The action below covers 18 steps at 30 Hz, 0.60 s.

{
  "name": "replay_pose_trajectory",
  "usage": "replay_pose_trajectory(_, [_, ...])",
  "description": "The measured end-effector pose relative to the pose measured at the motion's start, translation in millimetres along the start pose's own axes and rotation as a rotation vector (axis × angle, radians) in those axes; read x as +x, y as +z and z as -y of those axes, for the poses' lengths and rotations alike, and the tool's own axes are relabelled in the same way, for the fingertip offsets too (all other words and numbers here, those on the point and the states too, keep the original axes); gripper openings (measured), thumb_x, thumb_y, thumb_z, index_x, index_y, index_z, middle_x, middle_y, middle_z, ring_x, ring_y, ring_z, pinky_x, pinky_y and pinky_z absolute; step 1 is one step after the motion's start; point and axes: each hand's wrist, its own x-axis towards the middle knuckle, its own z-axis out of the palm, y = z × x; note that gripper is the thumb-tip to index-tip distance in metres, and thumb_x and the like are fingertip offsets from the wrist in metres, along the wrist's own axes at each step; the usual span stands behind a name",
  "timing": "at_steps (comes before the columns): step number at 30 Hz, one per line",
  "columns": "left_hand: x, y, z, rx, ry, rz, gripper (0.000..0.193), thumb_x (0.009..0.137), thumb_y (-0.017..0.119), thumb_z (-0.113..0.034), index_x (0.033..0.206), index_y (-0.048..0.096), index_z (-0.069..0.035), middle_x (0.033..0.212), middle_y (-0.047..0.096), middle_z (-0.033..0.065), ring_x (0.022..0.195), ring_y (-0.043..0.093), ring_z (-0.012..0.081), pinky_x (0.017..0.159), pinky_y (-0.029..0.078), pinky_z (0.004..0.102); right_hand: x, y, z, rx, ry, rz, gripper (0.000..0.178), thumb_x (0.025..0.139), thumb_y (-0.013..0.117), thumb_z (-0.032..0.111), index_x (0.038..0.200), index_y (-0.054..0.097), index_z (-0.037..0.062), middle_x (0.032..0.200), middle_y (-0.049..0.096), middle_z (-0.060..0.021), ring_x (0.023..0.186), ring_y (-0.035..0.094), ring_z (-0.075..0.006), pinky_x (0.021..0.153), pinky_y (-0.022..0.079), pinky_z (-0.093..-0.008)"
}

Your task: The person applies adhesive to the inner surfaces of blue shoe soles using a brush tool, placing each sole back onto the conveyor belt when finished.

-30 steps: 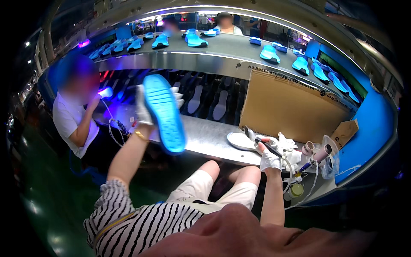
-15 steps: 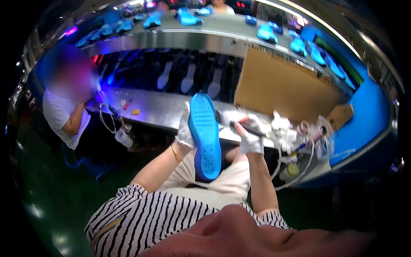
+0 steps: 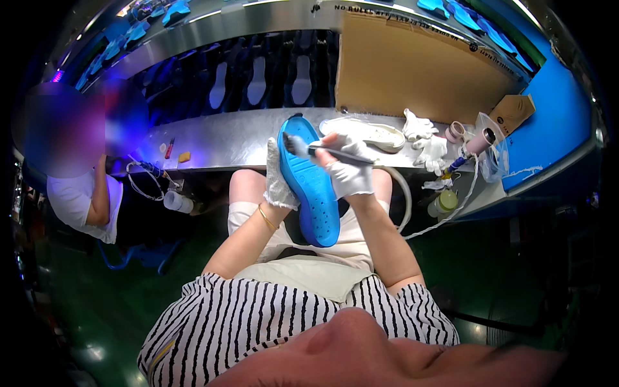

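Gripping the blue shoe sole [image 3: 311, 182] above pale shorts [image 3: 351, 237], the gloved left hand [image 3: 278, 182] steadies it. The right hand [image 3: 351, 175], fingers closed around a brush [image 3: 348, 157], has brought bristles [image 3: 296, 146] over it, so both hands meet there.

Part of the left hand [image 3: 278, 177] is hidden behind the blue sole [image 3: 317, 200], whose own right edge is partly covered by the right hand [image 3: 350, 173] and the brush [image 3: 351, 157]; whether the bristles touch the sole cannot be told. The head of the co-worker [image 3: 80, 201] is blurred, the blue pieces [image 3: 176, 11] at the top are cut off, and a red item [image 3: 169, 149] on the table [image 3: 222, 140] is too small to tell
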Motion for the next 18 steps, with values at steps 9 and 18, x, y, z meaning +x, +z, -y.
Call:
replay_pose_trajectory(9, [-0.4, -18.1, -5.1, 0.002, -0.075, 0.012, 0.079, 0.083, 0.043, -0.066, 0.135, 0.034, -0.007, 0.13, 0.045, 0.0162, 0.116, 0.048, 0.0288, 0.098, 0.042, 0.0432, -14.8, 0.3, -16.0, -0.09, 0.095, 0.148, 0.018, 0.078, 0.064, -0.004, 0.092, 0.056, 0.0033, 0.08, 0.062, -0.0035, 0.068, 0.059, -0.0083, 0.064, 0.048, -0.0211])
replay_pose_trajectory(18, [7.2, -26.7, -28.4, -0.019, -0.205, -0.002, 0.087, 0.08, 0.04, -0.072, 0.136, 0.035, -0.005, 0.13, 0.044, 0.0228, 0.115, 0.049, 0.0353, 0.096, 0.044, 0.0458, -19.0, 7.6, -28.4, -0.416, -0.257, 0.246, 0.019, 0.071, 0.069, -0.003, 0.084, 0.059, 0.0052, 0.078, 0.062, -0.0062, 0.069, 0.061, -0.0145, 0.064, 0.05, -0.0255])
